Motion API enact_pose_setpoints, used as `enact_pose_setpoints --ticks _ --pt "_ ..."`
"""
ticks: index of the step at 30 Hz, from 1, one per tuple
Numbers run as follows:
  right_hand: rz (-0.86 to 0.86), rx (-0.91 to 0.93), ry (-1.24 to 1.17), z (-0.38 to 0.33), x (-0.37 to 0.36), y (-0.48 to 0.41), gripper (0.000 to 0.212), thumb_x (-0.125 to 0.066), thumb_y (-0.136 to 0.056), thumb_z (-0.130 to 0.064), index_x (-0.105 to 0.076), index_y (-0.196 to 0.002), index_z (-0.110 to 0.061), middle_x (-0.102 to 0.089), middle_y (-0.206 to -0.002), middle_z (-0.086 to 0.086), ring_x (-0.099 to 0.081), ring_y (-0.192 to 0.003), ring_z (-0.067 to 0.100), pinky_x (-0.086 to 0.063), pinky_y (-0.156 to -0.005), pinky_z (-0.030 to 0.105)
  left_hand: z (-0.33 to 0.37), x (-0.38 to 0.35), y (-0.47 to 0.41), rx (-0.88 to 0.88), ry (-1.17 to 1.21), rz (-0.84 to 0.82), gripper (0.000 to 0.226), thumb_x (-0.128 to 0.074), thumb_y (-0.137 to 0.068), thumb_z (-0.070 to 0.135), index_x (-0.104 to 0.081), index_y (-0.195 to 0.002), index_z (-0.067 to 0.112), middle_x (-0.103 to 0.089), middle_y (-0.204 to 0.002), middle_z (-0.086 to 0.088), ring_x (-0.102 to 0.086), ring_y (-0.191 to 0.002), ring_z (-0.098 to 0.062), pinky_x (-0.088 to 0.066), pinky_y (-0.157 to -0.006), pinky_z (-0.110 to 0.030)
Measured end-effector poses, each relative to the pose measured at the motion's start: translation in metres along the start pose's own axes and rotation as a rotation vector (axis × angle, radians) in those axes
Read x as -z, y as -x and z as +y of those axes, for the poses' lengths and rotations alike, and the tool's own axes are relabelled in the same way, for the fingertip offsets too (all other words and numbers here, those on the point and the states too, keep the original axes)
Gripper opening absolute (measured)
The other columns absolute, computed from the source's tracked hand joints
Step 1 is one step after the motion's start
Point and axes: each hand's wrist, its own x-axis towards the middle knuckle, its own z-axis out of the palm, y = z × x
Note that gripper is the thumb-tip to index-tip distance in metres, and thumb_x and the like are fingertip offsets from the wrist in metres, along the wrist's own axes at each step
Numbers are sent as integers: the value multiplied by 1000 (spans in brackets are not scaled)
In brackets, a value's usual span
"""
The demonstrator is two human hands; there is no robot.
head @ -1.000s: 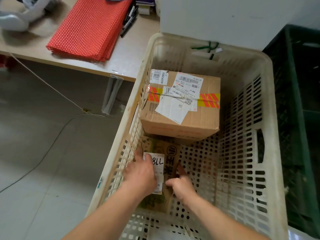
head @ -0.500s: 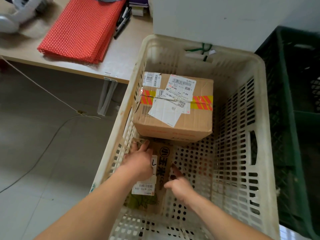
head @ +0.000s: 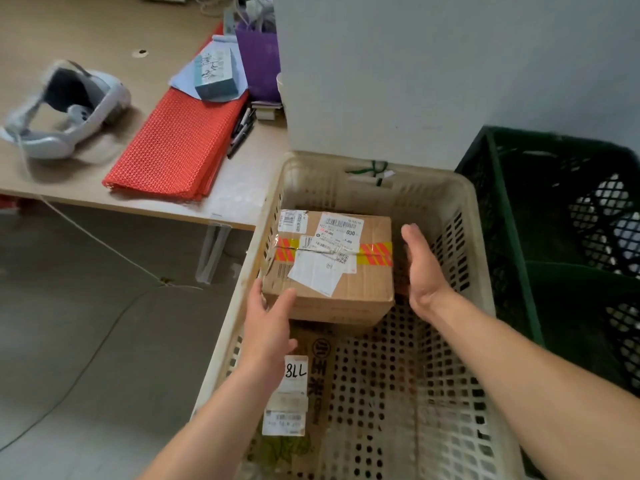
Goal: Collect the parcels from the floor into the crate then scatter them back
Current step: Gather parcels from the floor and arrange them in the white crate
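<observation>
A cream perforated crate (head: 465, 209) holds two parcels. A brown cardboard box (head: 360, 285) with white labels and red-yellow tape sits toward the crate's far left. Under its near edge lies a flat brown parcel (head: 317, 382) with a white label reading "118". My left hand (head: 268, 323) has straight fingers touching the box's near left corner. My right hand (head: 420, 268) is flat, palm facing the box's right side, close to it; contact is unclear.
A green crate (head: 512, 258) stands right of the cream one. A wooden table (head: 235, 192) at left carries a red mesh mat (head: 180, 143), a white headset (head: 65, 112) and pens. A white wall block (head: 381, 81) rises behind the crate. A cable (head: 104, 244) trails over the grey floor.
Both hands left the flat parcel at the crate's bottom and rose to either side of the cardboard box. The view tilted up, showing more of the table.
</observation>
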Motion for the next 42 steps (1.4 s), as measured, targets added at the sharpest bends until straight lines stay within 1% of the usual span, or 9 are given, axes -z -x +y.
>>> enact_pose_setpoints --ticks 3,7,12,18,21,24,28,35,42 --pt "-132 25 93 -25 -15 8 74 -50 -106 -50 -15 -166 -25 -41 -153 -7 -46 -129 8 -36 -109 30 5 -8 -4 56 23 46 66 -62 -97 41 -28 -154 42 -41 -154 0 -48 -132 -33 -50 -98 -57" --pt "-152 32 51 -21 -20 5 53 -51 -106 -43 -36 -153 -23 -60 -126 -1 -65 -99 12 -53 -81 33 7 -12 -8 82 57 88 63 -58 -100 36 -26 -155 38 -41 -152 -2 -50 -130 -32 -48 -102 -55" --pt "29 78 -26 -32 -17 16 47 -61 -76 -61 -55 -108 -26 -62 -120 6 -62 -119 29 -53 -102 51 17 -19 0 -39 -81 65 61 -55 -94 47 -28 -149 41 -49 -145 -5 -53 -128 -33 -43 -109 -55" --pt "166 105 131 -53 4 34 68 -61 -73 -71 -61 -122 -23 -68 -114 2 -68 -103 23 -58 -93 48 67 -29 5 -216 -282 89 49 -51 -91 37 -30 -135 29 -59 -121 -6 -62 -111 -32 -52 -97 -54" --pt "195 77 144 -56 19 40 71 -61 -62 -75 -72 -113 -28 -75 -109 -3 -71 -101 23 -58 -95 51 84 -34 4 -269 -306 115 48 -55 -94 36 -32 -132 18 -59 -112 -5 -62 -100 -26 -53 -83 -44" --pt "214 74 167 -54 32 56 52 -63 -78 -65 -80 -97 -20 -79 -92 -3 -73 -95 21 -57 -90 42 92 -42 7 -304 -325 95 42 -58 -95 40 -40 -123 15 -58 -104 -4 -60 -90 -20 -47 -68 -36" --pt "201 62 160 -40 45 77 38 -59 -98 -44 -81 -84 -17 -79 -82 -4 -73 -89 17 -53 -78 35 98 -54 13 -331 -308 25 26 -56 -99 41 -46 -116 24 -63 -107 0 -66 -99 -23 -58 -84 -49" --pt "240 -21 163 -21 54 94 48 -55 -93 -64 -74 -107 -22 -76 -102 -1 -68 -101 18 -50 -82 38 102 -68 14 -386 -392 -60 21 -52 -97 46 -50 -111 31 -63 -110 3 -66 -102 -24 -58 -86 -54" --pt "240 16 252 -36 43 86 62 -53 -77 -73 -78 -97 -20 -77 -94 -5 -71 -96 18 -55 -91 41 99 -61 5 -343 -316 -64 21 -54 -93 45 -47 -110 36 -65 -113 -1 -68 -102 -27 -59 -83 -57"
